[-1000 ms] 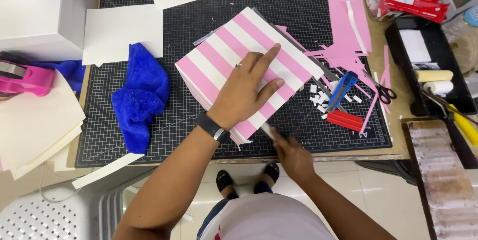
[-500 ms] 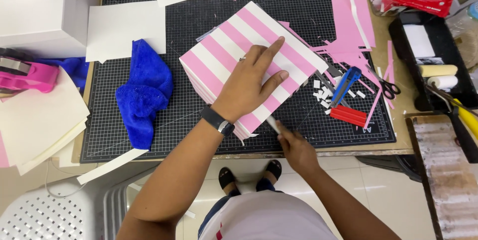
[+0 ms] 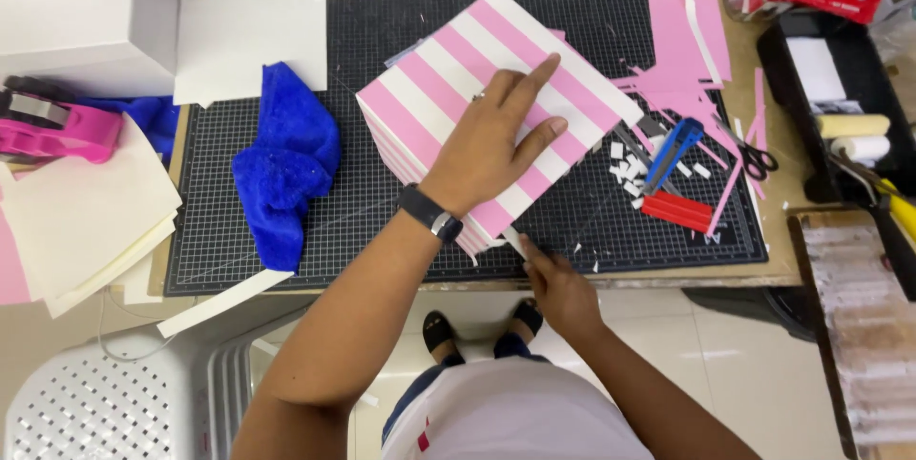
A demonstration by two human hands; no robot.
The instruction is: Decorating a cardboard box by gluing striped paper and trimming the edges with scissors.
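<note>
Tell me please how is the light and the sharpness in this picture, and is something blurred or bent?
Head view: even, soft indoor light with faint shadows only; the striped box under the left hand is sharp, and the right hand at its near corner is slightly soft; pale glare lies on the floor tiles; the cutting mat edges bow a little from the wide lens.

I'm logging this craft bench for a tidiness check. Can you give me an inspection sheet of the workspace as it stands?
Surface: black gridded cutting mat on a wooden table.
Job's things: pink-and-white striped box, tilted on the mat; white strip at its near corner.
Clutter: blue cloth, pink paper offcuts, blue utility knife, scissors, white card sheets, pink tape dispenser.
Grippers: left hand flat on the box; right hand pinching the strip.
Cables: nothing seen.
Surroundings: white plastic chair, black tray.
</note>
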